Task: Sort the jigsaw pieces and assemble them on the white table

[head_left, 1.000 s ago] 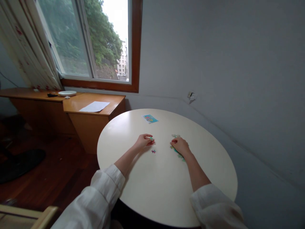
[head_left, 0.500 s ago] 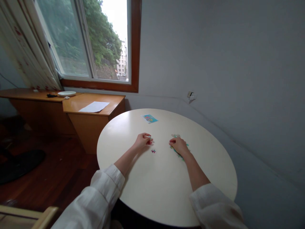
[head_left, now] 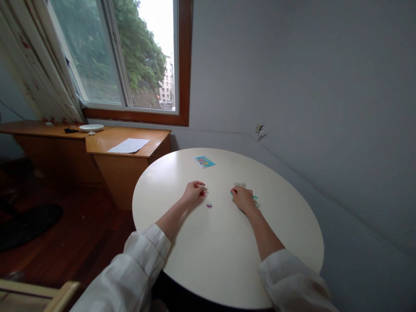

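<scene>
Green jigsaw piece (head_left: 204,188), pinched in left hand (head_left: 194,192); right hand (head_left: 242,197) among others (head_left: 256,202), grip unclear; apparent piece-picking; next move wants delicacy.

Patterned curtain (head_left: 39,60), window (head_left: 113,56) and wooden floor (head_left: 82,242) suggest a home

Holds a small greenish puzzle piece (head_left: 204,189) pinched in the left hand (head_left: 195,191). Has one pink-and-purple piece (head_left: 209,206) lying flat, alone, near that hand. Shows pale, green-tinged pieces (head_left: 256,202) flat, loosely grouped, partly hidden by the right hand (head_left: 243,199).
</scene>
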Demonstrator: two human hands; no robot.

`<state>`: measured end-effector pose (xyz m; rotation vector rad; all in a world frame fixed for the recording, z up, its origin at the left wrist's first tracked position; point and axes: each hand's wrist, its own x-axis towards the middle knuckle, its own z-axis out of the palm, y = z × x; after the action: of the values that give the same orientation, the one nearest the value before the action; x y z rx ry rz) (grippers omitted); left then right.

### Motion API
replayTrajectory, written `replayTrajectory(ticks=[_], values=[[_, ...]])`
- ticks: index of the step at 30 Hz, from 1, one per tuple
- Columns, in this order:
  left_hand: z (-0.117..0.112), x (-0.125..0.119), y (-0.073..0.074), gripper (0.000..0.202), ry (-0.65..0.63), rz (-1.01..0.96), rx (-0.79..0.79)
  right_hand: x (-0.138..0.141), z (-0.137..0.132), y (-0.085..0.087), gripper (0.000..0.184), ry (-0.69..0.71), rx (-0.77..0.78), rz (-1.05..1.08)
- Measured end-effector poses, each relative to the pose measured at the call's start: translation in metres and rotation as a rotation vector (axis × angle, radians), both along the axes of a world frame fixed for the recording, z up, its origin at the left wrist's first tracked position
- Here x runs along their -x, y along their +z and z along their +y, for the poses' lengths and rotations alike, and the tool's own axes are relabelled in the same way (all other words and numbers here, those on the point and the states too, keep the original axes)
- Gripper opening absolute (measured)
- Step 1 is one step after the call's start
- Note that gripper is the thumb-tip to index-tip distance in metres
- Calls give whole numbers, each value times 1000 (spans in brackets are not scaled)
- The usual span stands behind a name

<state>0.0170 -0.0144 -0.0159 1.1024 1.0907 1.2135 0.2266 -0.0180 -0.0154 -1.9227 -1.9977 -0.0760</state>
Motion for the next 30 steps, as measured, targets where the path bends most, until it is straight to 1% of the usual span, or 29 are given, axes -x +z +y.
replayTrajectory(ticks=[2, 5, 11, 14, 17, 19, 22, 30], values=[[3, 3, -3, 7, 14, 76, -48, 1, 0, 0, 22, 15, -36, 19], [9, 8, -6, 13, 47, 187, -101, 4, 1, 1, 23, 58, -96, 131], [14, 17, -4, 18, 98, 306, -106, 12, 4, -4, 21, 217, -159, 426], [14, 21, -2, 13, 148, 458, -167, 14, 5, -9, 22, 270, -141, 548], [15, 24, -1, 8, 171, 599, -215, 16, 5, -11, 22, 288, -92, 652], [15, 25, -2, 7, 165, 659, -213, 17, 4, -10, 22, 286, -72, 674], [16, 26, -5, 7, 164, 725, -202, 17, 2, -8, 21, 284, -63, 654], [21, 29, -11, 6, 190, 861, -218, 18, 3, -10, 20, 319, -125, 608]])
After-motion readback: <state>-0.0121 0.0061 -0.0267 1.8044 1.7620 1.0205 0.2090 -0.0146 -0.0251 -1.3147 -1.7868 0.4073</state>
